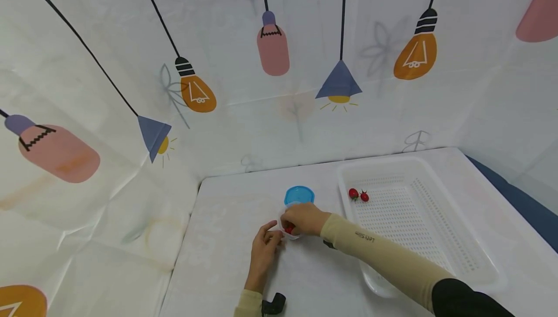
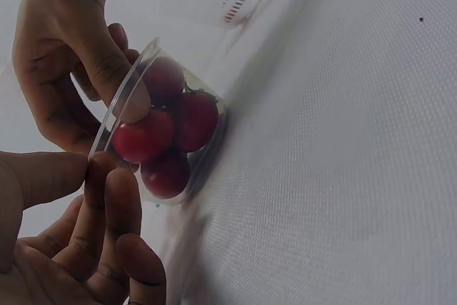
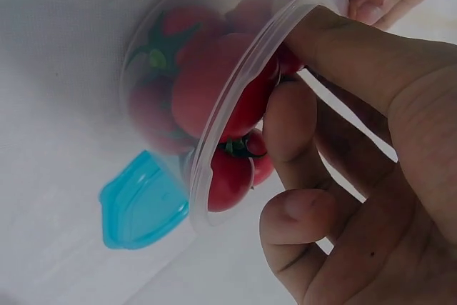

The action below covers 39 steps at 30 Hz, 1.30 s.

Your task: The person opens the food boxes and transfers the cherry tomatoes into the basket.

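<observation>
A clear round plastic container (image 3: 200, 183) holds several red cherry tomatoes (image 3: 214, 83), some with green stems. With thumb and index finger, my left hand (image 1: 264, 249) pinches the container's rim at its near left side. My right hand (image 1: 305, 218) reaches in over the opening from the right. In the right wrist view its thumb and fingers close on a small red tomato (image 3: 288, 61), mostly hidden by them. Just behind the container lies a blue lid (image 1: 299, 194) on the white table.
To the right stands a large white perforated basket (image 1: 414, 210), with two cherry tomatoes (image 1: 359, 195) near its left wall. My right forearm crosses over its near left side. A printed white curtain (image 1: 244, 133) hangs behind and left of the white table (image 1: 218, 249).
</observation>
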Tool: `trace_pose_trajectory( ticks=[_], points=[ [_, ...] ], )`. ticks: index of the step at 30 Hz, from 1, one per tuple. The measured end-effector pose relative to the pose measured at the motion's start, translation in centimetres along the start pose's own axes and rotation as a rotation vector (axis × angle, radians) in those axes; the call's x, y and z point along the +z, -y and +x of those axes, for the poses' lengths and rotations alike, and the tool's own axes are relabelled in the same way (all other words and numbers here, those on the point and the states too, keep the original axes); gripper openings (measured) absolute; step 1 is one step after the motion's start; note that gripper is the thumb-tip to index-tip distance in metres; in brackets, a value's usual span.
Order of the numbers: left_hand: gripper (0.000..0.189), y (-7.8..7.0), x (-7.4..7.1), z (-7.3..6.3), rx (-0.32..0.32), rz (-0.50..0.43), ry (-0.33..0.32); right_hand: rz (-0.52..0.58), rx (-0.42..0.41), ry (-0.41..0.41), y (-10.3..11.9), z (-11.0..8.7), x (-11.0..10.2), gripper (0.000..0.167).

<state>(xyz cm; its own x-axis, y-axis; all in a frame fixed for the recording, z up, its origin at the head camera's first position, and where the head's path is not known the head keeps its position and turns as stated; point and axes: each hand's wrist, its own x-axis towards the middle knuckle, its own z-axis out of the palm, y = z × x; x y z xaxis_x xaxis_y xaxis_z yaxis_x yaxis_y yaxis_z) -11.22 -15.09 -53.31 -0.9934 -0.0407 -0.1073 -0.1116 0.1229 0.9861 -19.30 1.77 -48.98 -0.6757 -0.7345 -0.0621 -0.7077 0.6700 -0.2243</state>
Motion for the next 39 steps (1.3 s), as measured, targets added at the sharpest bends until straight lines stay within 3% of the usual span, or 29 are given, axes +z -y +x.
trace_pose_trajectory(
  ticks=[8, 20, 26, 34, 39],
  points=[
    [0.042, 3.0, 0.2, 1.4, 0.011, 0.001, -0.035, 0.022, -0.006, 0.015, -0.1, -0.1, -0.1, 0.017],
    [0.041, 3.1, 0.2, 1.5, 0.047, 0.003, -0.035, -0.017, -0.022, -0.018, -0.4, -0.2, 0.1, 0.022],
    [0.039, 2.4, 0.3, 1.3, 0.009, -0.002, -0.037, 0.001, -0.035, -0.056, -0.6, -0.3, 0.0, 0.023],
    [0.037, -0.7, 0.2, -0.1, 0.019, 0.016, -0.019, 0.071, -0.022, -0.058, -0.5, -0.5, -0.8, 0.026],
    [0.037, -0.6, 0.2, -0.1, 0.023, 0.009, -0.015, 0.091, -0.005, -0.069, -0.7, -0.4, -0.9, 0.029]
  ],
)
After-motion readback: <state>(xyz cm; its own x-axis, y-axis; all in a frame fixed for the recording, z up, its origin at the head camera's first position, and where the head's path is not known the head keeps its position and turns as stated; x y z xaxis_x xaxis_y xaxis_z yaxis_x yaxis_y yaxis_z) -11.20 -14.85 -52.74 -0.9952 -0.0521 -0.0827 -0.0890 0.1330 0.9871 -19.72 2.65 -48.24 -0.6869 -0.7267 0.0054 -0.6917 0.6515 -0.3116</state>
